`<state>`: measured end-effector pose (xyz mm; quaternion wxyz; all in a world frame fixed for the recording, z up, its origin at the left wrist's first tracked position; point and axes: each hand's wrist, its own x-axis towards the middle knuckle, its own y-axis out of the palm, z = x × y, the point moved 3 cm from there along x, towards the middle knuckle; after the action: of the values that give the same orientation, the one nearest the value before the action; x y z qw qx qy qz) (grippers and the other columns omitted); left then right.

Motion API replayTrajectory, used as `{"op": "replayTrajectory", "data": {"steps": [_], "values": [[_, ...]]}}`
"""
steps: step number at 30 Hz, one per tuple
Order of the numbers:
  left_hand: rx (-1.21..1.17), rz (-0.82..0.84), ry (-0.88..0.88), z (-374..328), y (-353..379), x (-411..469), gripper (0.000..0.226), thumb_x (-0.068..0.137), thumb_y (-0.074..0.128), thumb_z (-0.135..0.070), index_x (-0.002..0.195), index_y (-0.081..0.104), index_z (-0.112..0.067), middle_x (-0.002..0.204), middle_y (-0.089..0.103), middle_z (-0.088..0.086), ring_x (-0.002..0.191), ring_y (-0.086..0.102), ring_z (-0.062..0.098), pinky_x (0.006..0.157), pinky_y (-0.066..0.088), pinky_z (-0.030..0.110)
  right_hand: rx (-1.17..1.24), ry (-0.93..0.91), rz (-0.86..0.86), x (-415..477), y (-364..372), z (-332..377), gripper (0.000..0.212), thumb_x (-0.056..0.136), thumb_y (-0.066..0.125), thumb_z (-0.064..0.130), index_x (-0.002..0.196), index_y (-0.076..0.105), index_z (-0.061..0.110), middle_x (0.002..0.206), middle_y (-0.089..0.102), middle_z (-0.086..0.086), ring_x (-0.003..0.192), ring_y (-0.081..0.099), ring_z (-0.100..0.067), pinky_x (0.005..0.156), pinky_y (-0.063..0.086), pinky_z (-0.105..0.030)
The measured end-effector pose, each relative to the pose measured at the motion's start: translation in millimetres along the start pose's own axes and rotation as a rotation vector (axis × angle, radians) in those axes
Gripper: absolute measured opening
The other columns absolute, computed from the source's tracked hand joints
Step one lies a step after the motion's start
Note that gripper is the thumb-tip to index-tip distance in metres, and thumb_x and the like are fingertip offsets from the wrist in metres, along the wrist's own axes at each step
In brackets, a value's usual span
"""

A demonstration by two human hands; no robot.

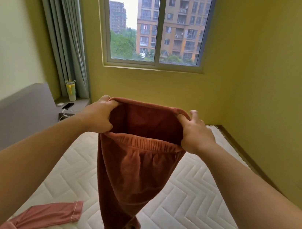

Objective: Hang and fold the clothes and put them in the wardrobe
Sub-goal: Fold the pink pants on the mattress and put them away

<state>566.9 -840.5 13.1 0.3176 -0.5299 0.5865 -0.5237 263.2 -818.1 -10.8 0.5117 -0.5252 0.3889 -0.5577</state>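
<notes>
I hold a pair of rust-brown fleece trousers [130, 177] up in the air above the white quilted mattress [191, 212]. My left hand [99, 116] grips the left side of the elastic waistband and my right hand [194, 132] grips the right side, stretching the waist open. The legs hang straight down and their ends bunch on the mattress near the bottom edge of the view. A pink garment [46, 217] lies flat on the mattress at the lower left. No wardrobe or hanger is in view.
A grey headboard [15, 115] runs along the left. Behind it a ledge holds a tumbler [70, 90], a phone [68, 105] and a white cable. Grey curtains [61, 31] hang left of the window [156, 24]. Yellow walls close the back and right.
</notes>
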Motion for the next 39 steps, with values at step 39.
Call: {"op": "replayTrajectory", "data": {"steps": [39], "values": [[-0.875,-0.071,0.845,-528.8,-17.6,32.3,0.035,0.068,0.041,-0.009,0.081,0.065,-0.03,0.079,0.064,-0.014,0.077,0.061,0.01,0.059,0.045,0.023,-0.086,0.458,-0.724,-261.2,-206.5,-236.6,0.054,0.074,0.052,-0.01,0.104,0.044,0.034,0.116,0.038,0.011,0.082,0.058,-0.025,0.07,0.055,-0.045]]}}
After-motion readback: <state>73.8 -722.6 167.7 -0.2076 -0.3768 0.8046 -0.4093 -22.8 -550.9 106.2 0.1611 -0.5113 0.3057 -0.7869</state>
